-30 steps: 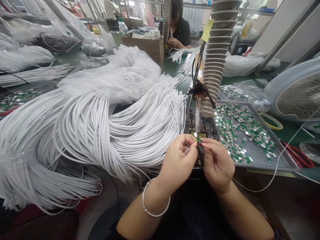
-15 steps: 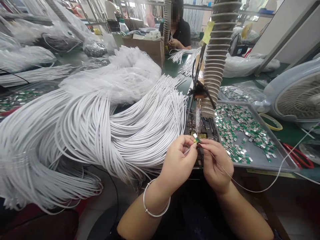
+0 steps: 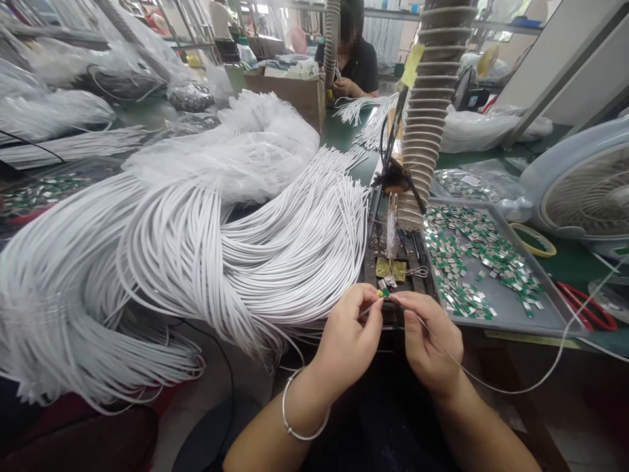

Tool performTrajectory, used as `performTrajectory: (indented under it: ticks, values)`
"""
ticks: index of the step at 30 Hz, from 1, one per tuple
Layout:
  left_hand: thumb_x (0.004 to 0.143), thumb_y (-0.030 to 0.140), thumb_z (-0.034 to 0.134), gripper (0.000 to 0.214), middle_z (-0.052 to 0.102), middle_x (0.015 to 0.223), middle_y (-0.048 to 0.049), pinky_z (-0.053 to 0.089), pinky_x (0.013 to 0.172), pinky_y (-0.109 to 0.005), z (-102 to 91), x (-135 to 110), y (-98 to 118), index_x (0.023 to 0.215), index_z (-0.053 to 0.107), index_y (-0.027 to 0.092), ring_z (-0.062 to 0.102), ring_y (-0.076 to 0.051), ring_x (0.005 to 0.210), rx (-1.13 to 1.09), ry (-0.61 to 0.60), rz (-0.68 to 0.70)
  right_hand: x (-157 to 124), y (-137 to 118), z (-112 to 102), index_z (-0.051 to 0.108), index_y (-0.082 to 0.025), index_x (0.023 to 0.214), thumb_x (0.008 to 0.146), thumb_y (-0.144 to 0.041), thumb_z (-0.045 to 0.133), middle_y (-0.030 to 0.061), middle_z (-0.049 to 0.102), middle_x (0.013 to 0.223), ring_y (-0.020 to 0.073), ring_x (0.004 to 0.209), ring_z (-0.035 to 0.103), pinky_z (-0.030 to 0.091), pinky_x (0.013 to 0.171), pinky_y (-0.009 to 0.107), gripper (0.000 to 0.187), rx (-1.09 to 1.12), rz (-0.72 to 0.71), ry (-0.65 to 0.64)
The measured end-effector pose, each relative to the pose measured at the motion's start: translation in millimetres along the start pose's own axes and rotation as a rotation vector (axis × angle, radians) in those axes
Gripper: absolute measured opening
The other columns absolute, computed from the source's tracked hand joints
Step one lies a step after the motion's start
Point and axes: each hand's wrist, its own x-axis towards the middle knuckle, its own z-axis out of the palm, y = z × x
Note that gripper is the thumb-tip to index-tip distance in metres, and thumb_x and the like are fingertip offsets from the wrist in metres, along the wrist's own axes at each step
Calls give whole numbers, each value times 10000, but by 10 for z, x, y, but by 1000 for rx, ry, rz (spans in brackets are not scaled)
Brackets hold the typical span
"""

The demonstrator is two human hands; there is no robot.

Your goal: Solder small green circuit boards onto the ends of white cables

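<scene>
My left hand [image 3: 348, 345] and my right hand [image 3: 431, 342] meet in front of me, fingertips almost touching. Between them sits a tiny green-and-silver component [image 3: 382, 293], pinched by my left fingers. My right fingers pinch a thin white wire [image 3: 496, 387], which trails off to the right in a loose curve. A silver bangle [image 3: 299, 415] circles my left wrist. Just beyond my fingertips lies a dark work board [image 3: 400, 265] with a yellow pad on it.
A huge bundle of white cables [image 3: 221, 262] fills the left side. At right, a grey tray [image 3: 555, 324] holds several green-and-silver parts. A ribbed extraction hose [image 3: 427, 111] rises behind the board. A fan [image 3: 584, 196], red-handled cutters [image 3: 584, 308] and a co-worker [image 3: 351, 59] are nearby.
Both hands have dropped lower in the view, nearer to me, with the small part still between them. More of the yellow pad and a small metal loop on the board now show.
</scene>
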Motion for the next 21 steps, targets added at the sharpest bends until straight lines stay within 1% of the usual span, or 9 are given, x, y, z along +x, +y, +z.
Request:
performTrajectory:
  ticks: [2,4,6,8,11,15,17,19,21]
  values:
    - [848,138,463,96,608,912,-69,481,787,-290,19,-62,-80,816,550,167,590,-153,872,100,30,82,-33,-13,-34,591,-164,992,824,-64,468,72,679,875,167,833,663,570,728,312,232,-3,8,-12]
    - [841,128,468,107,616,990,-98,478,839,-325,38,-123,-154,882,561,162,588,-177,951,177,55,147,-68,-17,-66,590,-165,991,826,-65,464,68,676,864,164,826,661,569,725,307,230,-15,14,-13]
    - [830,111,468,143,623,1029,-114,475,876,-351,53,-184,-217,927,559,162,588,-191,991,211,51,229,-103,-12,-95,587,-171,988,829,-64,460,63,671,861,163,821,657,566,723,311,230,-30,26,-13]
    - [818,101,473,163,627,1019,-115,484,873,-358,64,-248,-268,940,559,167,592,-196,992,205,34,277,-137,2,-124,583,-180,982,830,-65,463,58,665,849,164,811,653,563,715,318,225,-46,39,-7]
    - [818,103,458,169,626,984,-107,517,817,-325,80,-347,-329,932,559,176,613,-183,936,152,-75,206,-183,31,-179,579,-185,974,827,-64,472,43,651,814,156,764,642,555,689,314,219,-61,56,24]
    - [815,109,449,192,589,1119,-130,502,874,-321,74,-450,-374,927,589,178,607,-181,1003,184,-216,141,-232,73,-299,586,-180,957,823,-70,482,23,625,766,143,710,623,534,667,300,202,-48,96,66]
    - [812,115,453,185,607,1088,-122,511,854,-314,41,-476,-366,907,596,182,618,-176,971,193,-260,131,-242,97,-387,598,-184,930,821,-97,502,18,620,749,147,691,619,524,661,304,170,-73,114,101]
    - [813,114,452,178,636,1006,-107,522,821,-304,-18,-485,-335,892,596,183,629,-168,917,205,-260,138,-237,137,-486,613,-184,892,817,-116,520,18,621,736,147,664,614,514,646,298,138,-124,129,157]
    - [814,105,450,182,648,954,-97,526,805,-303,-97,-475,-285,899,592,180,630,-167,896,243,-197,167,-219,210,-578,621,-177,864,809,-117,534,16,616,706,142,621,602,503,624,287,119,-186,140,214]
